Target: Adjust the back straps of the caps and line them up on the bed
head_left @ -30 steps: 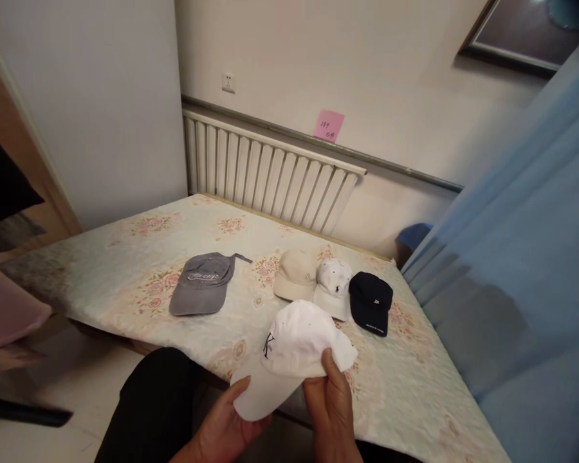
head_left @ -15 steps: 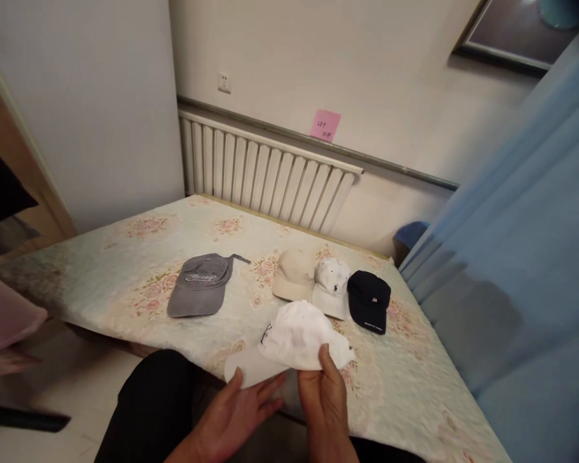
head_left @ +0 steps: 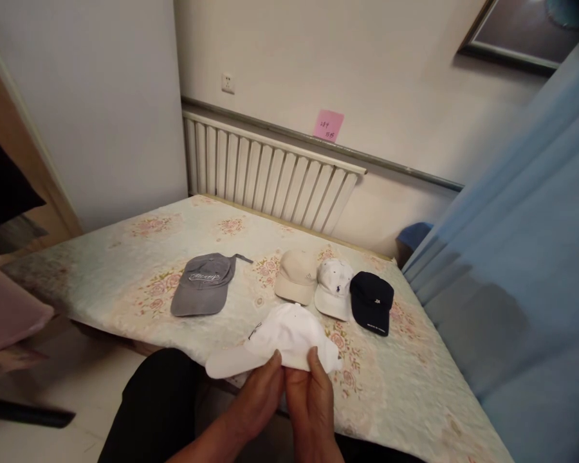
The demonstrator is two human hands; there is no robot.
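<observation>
Both my hands hold a white cap (head_left: 280,339) just above the near edge of the bed (head_left: 125,257). My left hand (head_left: 258,399) grips its near rim by the brim, which points left. My right hand (head_left: 309,402) pinches the rim right beside it, thumb on the crown. Farther back on the bed lie a grey cap (head_left: 202,283), a beige cap (head_left: 295,276), a white cap with a small dark logo (head_left: 334,288) and a black cap (head_left: 372,301).
The bed has a pale floral cover. A white radiator (head_left: 270,170) runs along the wall behind it, with a pink sticky note (head_left: 329,125) above. A blue curtain (head_left: 525,270) hangs at the right. My dark-trousered knee (head_left: 154,405) is at the bottom left.
The white cap has been turned and lowered, its brim now pointing left and level. My left hand moved from under the brim to the rim, close against my right hand.
</observation>
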